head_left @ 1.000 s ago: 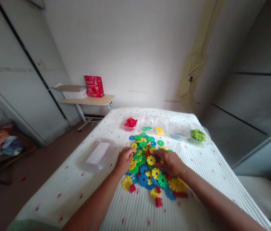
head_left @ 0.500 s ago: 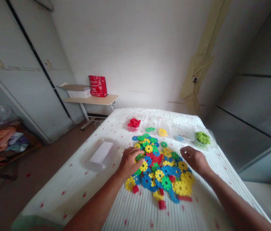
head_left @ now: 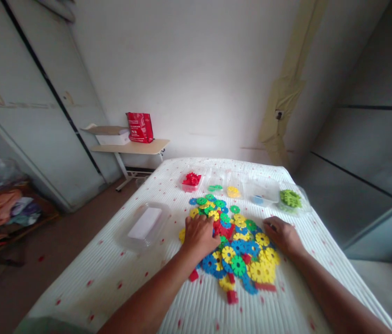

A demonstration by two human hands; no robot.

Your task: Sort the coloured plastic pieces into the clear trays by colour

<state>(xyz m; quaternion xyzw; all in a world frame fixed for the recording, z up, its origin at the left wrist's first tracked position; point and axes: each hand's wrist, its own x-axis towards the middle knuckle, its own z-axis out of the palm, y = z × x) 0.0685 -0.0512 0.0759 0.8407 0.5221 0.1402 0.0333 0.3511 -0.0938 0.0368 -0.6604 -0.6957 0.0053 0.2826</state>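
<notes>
A pile of flat plastic gear-shaped pieces [head_left: 232,243] in yellow, blue, green and red lies on a white ribbed bed cover [head_left: 112,269]. My left hand [head_left: 200,234] rests palm down on the pile's left side, fingers spread over the pieces. My right hand [head_left: 282,234] lies at the pile's right edge, fingers stretched towards the pieces. Neither hand visibly grips a piece. Several small red blocks [head_left: 231,297] lie at the pile's near edge.
A clear lidded box [head_left: 145,223] sits left of the pile. At the back stand small clear tubs with red pieces [head_left: 190,180], yellow pieces [head_left: 233,191], a blue piece [head_left: 259,199] and light green pieces [head_left: 290,198]. A side table [head_left: 131,147] with a red bag stands beyond the bed.
My left hand slid right, deeper onto the pile. My right hand left the pile's middle, went out to the right and now rests at the right edge. The pieces are spread wider.
</notes>
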